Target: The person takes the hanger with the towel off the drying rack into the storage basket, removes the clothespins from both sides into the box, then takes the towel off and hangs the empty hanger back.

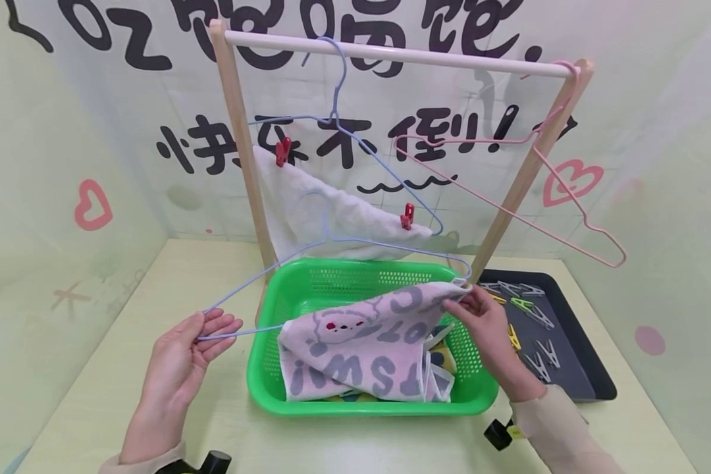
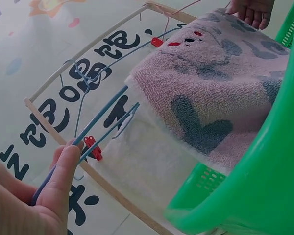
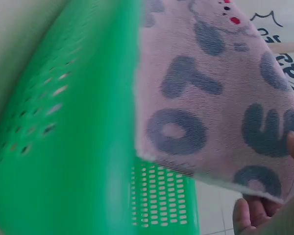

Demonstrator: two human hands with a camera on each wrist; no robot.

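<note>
A blue wire clothes hanger (image 1: pixel 244 284) is held at its left corner by my left hand (image 1: pixel 180 355), thumb against fingers. A pink towel (image 1: pixel 361 355) with grey letters and a small face hangs folded over the hanger's lower bar, its lower part down in the green basket (image 1: pixel 373 408). My right hand (image 1: pixel 486 322) pinches the towel at its upper right corner, near the hanger's right end. In the left wrist view the hanger's bar (image 2: pixel 100 117) runs from my fingers to the towel's edge. In the right wrist view the towel (image 3: pixel 206 98) hangs beside the basket wall (image 3: pixel 63 147).
Behind the basket stands a wooden rack with a white rail (image 1: pixel 391 54). From it hang another blue hanger (image 1: pixel 385 164), a pink hanger (image 1: pixel 480 187) and a white towel (image 1: pixel 332 210) with red clips (image 1: pixel 282 151). A dark tray (image 1: pixel 575 336) at right holds several clothespins (image 1: pixel 536 313).
</note>
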